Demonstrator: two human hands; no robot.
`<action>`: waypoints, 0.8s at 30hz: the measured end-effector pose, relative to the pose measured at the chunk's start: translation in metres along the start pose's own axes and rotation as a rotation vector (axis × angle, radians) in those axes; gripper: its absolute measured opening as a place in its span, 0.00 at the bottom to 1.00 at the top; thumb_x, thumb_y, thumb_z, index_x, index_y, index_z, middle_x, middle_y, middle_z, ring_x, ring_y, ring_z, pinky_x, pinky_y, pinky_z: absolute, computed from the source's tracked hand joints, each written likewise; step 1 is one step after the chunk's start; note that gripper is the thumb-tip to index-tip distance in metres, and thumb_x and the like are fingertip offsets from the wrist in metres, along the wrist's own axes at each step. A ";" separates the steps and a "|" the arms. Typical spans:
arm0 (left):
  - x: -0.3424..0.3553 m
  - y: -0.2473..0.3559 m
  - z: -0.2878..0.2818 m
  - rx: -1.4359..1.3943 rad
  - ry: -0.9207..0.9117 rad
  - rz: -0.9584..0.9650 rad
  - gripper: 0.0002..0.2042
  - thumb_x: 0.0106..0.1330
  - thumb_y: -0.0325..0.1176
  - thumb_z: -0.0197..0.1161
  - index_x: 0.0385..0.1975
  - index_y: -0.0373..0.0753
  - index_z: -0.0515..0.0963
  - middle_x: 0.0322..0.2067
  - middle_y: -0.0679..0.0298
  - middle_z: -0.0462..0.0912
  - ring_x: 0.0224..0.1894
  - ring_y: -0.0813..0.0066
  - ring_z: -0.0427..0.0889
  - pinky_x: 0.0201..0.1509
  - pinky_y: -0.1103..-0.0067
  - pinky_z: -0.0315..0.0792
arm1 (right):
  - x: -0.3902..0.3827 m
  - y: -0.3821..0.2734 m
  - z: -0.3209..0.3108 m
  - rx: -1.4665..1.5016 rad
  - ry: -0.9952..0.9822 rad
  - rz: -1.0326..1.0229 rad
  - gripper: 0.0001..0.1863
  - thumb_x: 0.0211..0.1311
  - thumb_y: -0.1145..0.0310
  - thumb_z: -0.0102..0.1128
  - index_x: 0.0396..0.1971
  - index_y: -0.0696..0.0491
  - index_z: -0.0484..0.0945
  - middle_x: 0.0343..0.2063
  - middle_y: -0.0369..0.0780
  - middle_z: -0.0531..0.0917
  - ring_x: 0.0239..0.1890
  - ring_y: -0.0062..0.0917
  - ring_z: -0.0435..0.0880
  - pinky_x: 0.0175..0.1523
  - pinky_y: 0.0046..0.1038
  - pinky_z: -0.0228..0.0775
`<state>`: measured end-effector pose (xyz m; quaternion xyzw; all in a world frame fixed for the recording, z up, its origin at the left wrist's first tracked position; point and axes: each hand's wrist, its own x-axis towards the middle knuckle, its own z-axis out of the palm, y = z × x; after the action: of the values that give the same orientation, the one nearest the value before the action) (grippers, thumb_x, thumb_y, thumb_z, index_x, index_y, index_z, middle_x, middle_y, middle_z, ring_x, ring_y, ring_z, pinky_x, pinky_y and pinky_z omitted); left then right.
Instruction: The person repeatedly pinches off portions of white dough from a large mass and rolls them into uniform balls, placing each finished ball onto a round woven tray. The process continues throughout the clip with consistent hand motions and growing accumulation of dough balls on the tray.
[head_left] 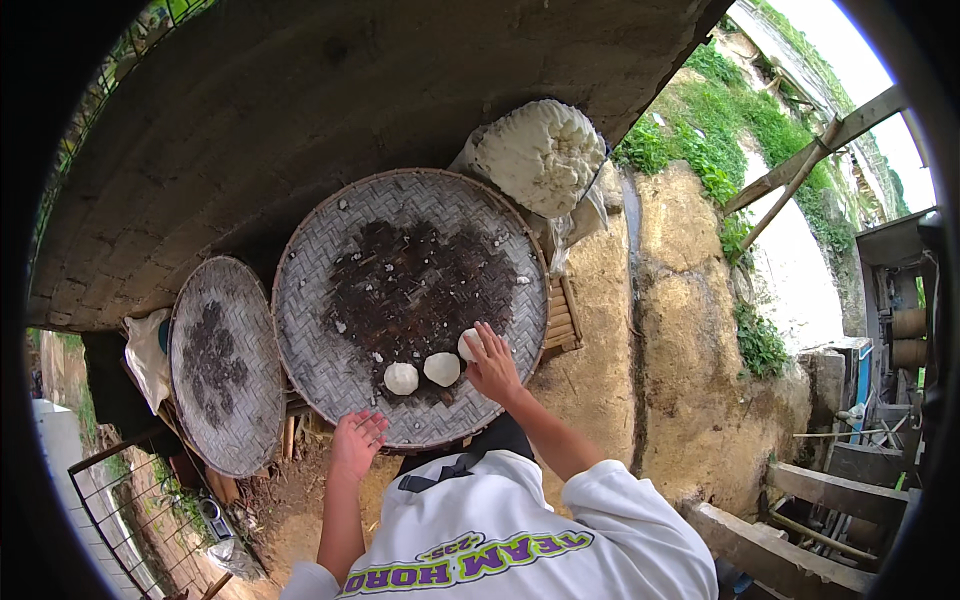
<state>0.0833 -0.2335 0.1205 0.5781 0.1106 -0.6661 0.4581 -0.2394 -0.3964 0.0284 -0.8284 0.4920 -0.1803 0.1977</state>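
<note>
A large round woven tray (505, 215), pale with a dark worn middle, lies before me. Near its front part sit two white dough-like lumps, the left lump (401, 378) and the middle lump (442, 368), side by side. A third white lump (467, 346) is to their right, partly covered by my right hand (492, 366), whose fingers and thumb are around it. My left hand (358, 442) is by the tray's near left rim, empty, its fingers apart and slightly bent. White crumbs are scattered over the weave.
Beyond the tray, a sack heaped with white material (540, 155) leans near a dark wall (250, 110). A smaller woven tray (228, 420) stands on the left. Bamboo slats (562, 315) show beside the large tray. Wooden beams (780, 550) are at the lower right, a wire rack (130, 490) at lower left.
</note>
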 end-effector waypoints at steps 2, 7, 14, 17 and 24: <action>0.004 0.000 0.010 -0.001 0.010 0.015 0.20 0.72 0.50 0.56 0.52 0.41 0.71 0.54 0.56 0.80 0.58 0.58 0.80 0.60 0.62 0.71 | 0.025 0.019 -0.021 0.097 0.099 0.023 0.33 0.62 0.68 0.59 0.70 0.50 0.68 0.74 0.53 0.61 0.76 0.51 0.58 0.75 0.53 0.54; 0.011 -0.006 0.042 -0.065 0.026 0.019 0.19 0.72 0.49 0.56 0.52 0.41 0.71 0.53 0.57 0.80 0.58 0.59 0.79 0.60 0.62 0.70 | 0.140 0.118 -0.100 0.041 0.366 0.284 0.34 0.63 0.67 0.64 0.69 0.56 0.66 0.73 0.56 0.59 0.74 0.54 0.60 0.75 0.47 0.58; 0.018 -0.027 0.092 -0.133 0.130 -0.003 0.19 0.70 0.50 0.57 0.51 0.42 0.72 0.54 0.58 0.80 0.59 0.59 0.78 0.60 0.61 0.70 | 0.297 0.256 -0.188 -0.213 0.242 0.407 0.50 0.53 0.53 0.77 0.74 0.48 0.61 0.72 0.60 0.60 0.74 0.57 0.57 0.77 0.47 0.55; 0.021 -0.036 0.110 -0.152 0.179 -0.018 0.20 0.70 0.50 0.58 0.52 0.43 0.72 0.54 0.58 0.80 0.58 0.59 0.78 0.60 0.61 0.70 | 0.327 0.279 -0.190 -0.258 0.047 0.484 0.54 0.48 0.52 0.81 0.76 0.37 0.61 0.72 0.64 0.57 0.74 0.61 0.57 0.76 0.49 0.56; 0.015 -0.043 0.142 -0.224 0.230 0.010 0.19 0.70 0.50 0.58 0.52 0.44 0.72 0.55 0.60 0.79 0.58 0.60 0.78 0.60 0.61 0.70 | 0.336 0.305 -0.147 -0.185 0.109 0.498 0.49 0.38 0.58 0.85 0.67 0.41 0.73 0.66 0.57 0.67 0.61 0.58 0.75 0.61 0.48 0.75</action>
<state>-0.0418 -0.3131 0.1348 0.5962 0.2332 -0.5769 0.5072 -0.3879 -0.8498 0.0356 -0.6854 0.7050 -0.1248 0.1326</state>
